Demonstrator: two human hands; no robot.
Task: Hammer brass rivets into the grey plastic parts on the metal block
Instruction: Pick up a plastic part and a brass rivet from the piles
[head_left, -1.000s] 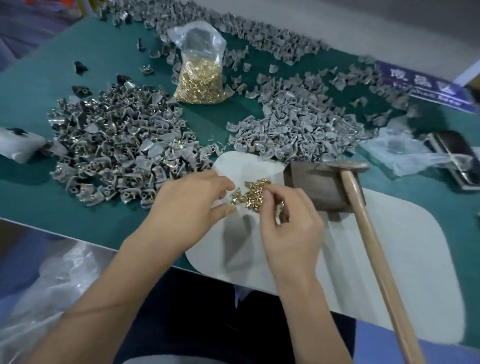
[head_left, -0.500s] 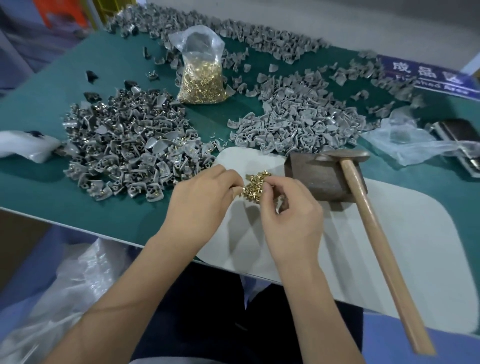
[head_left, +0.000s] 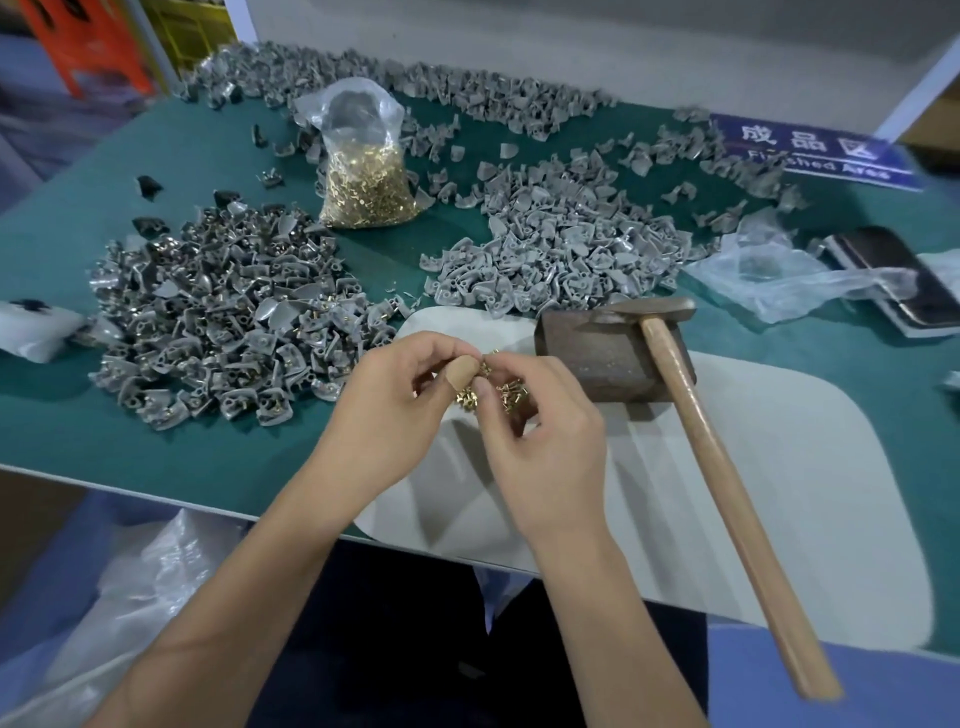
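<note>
A small heap of loose brass rivets (head_left: 506, 392) lies on the white mat (head_left: 779, 467), mostly hidden behind my fingers. My left hand (head_left: 395, 410), its thumb tip taped, and my right hand (head_left: 540, 441) meet over the heap, fingers curled and pinching at the rivets. What exactly each hand holds is hidden. The dark metal block (head_left: 602, 356) sits just right of my hands, with nothing on its top but the hammer (head_left: 711, 467), whose head rests on its far edge. Unriveted grey plastic parts (head_left: 561, 254) are piled behind the block.
A pile of grey parts with rivets (head_left: 218, 322) lies left. A clear bag of brass rivets (head_left: 366, 171) stands at the back. Crumpled plastic (head_left: 779, 270) and a dark phone-like slab (head_left: 893, 280) lie right. The hammer handle overhangs the table's front edge.
My hands have closed in together over the rivet heap, and my left thumb now touches my right fingers. The camera view has shifted slightly; hammer and block stay put.
</note>
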